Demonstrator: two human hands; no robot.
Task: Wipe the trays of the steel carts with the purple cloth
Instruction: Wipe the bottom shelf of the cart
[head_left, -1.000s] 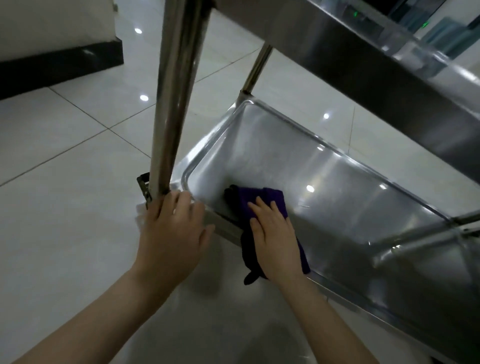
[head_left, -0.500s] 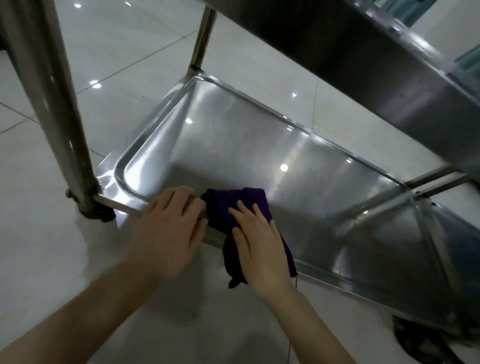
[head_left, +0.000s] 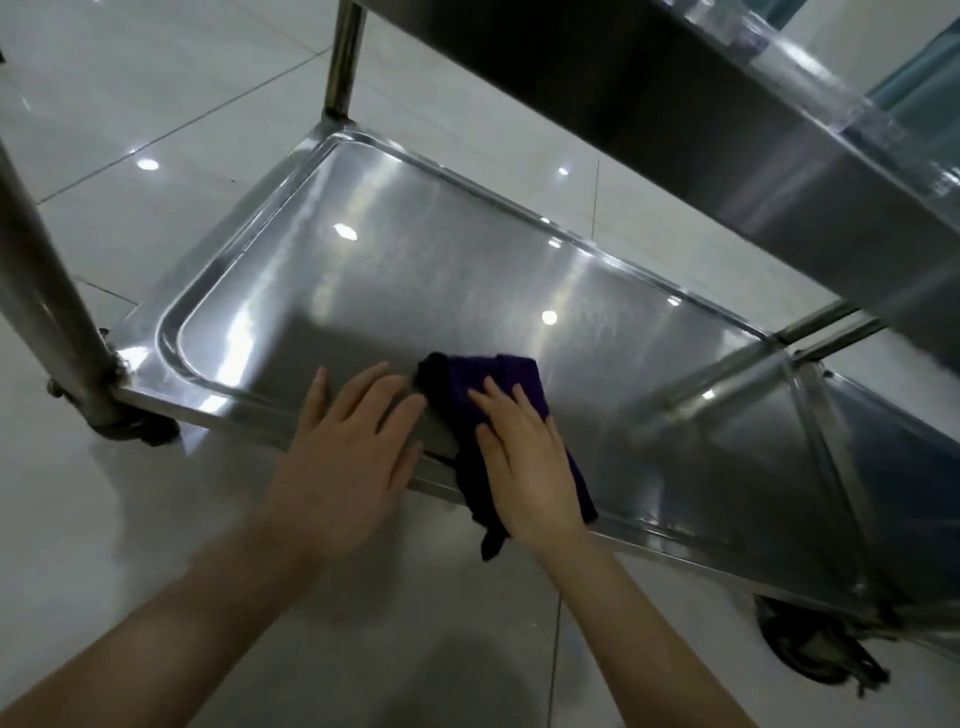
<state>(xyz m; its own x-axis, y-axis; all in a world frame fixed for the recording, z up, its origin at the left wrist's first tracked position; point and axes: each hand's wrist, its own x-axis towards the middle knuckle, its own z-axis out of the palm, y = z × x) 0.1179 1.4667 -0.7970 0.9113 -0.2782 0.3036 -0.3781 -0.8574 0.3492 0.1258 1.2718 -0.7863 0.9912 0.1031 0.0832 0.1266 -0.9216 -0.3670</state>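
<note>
two bare hands lie flat at the near edge of the lower steel tray (head_left: 415, 249); right hand (head_left: 530, 467) rests palm down on the purple cloth (head_left: 498, 376), fingers straight and slightly apart, pressing rather than gripping, with nothing curled round the fabric; the cloth is bunched, its far part on the tray floor ahead of the fingertips, its near part draped over the front rim (head_left: 228, 410), with a dark corner hanging below that edge; left hand (head_left: 348, 452) lies just beside the cloth on its left, palm down, fingers straight and spread, holding nothing, fingertips on the tray floor and palm across the front rim; whether its forefinger touches the cloth cannot be told; outward from the hands, the tray floor runs open and shiny to the left and to the far side, bounded by a raised rim with rounded corners; lights show on it as bright spots; front-left post (head_left: 52, 301) stands at the near left corner above a caster (head_left: 140, 428); far post (head_left: 343, 62) rises from the far left corner; upper tray (head_left: 675, 119) overhangs the far right part of the lower one, slanting across the top right of the view; to the right, thin steel bars (head_left: 831, 327) cross the tray's end, with more steel surface (head_left: 753, 467) beyond them and a dark wheel (head_left: 810, 649) below; pale glossy floor tiles (head_left: 130, 545) lie all round.
</note>
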